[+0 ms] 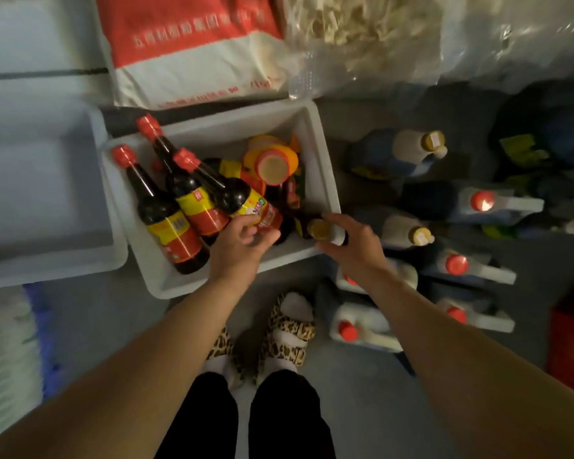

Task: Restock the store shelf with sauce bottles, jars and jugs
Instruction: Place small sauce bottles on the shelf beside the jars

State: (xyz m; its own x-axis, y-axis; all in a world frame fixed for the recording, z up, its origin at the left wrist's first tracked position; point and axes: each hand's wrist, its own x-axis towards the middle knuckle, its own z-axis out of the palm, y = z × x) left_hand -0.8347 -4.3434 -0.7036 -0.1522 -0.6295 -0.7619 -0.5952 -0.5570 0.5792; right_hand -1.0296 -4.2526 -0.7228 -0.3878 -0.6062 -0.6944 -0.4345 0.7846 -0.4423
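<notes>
Hands reaching into a white tub (325,180) of sauce bottles, head view.

My left hand (242,238), at frame centre, rests over the near rim of the tub with fingers loosely curled against the lower end of a dark sauce bottle (239,200) with a red cap and yellow-red label; whether it grips that bottle I cannot tell. My right hand (352,245), just right of centre, has its fingers spread wide around a yellow-capped bottle (322,229) at the tub's near right corner, touching it. Two more red-capped dark bottles (166,213) lean in the tub's left half; orange-lidded jars (274,164) lie toward its far right. Jugs (471,200) with red or yellow caps stand on the grey floor in the right of the frame. A red-and-white sack (193,51) lies at upper centre.
</notes>
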